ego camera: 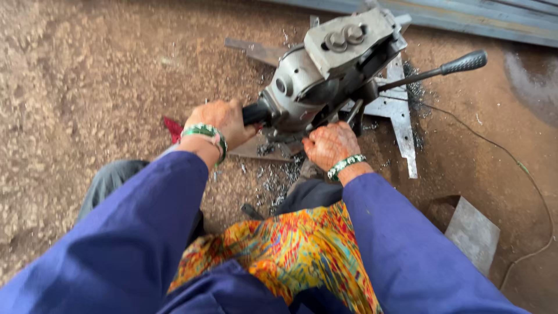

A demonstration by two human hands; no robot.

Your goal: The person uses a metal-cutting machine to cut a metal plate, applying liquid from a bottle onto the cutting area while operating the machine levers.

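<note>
Grey metal-cutting machine (325,75) sits on the dirt floor (87,87), its long axis running from 8 o'clock up to 2 o'clock. Left hand (221,122) has fingers wrapped around its black handle (254,113); right hand (330,145) presses curled fingers on metal strip (401,116) beneath it.
</note>
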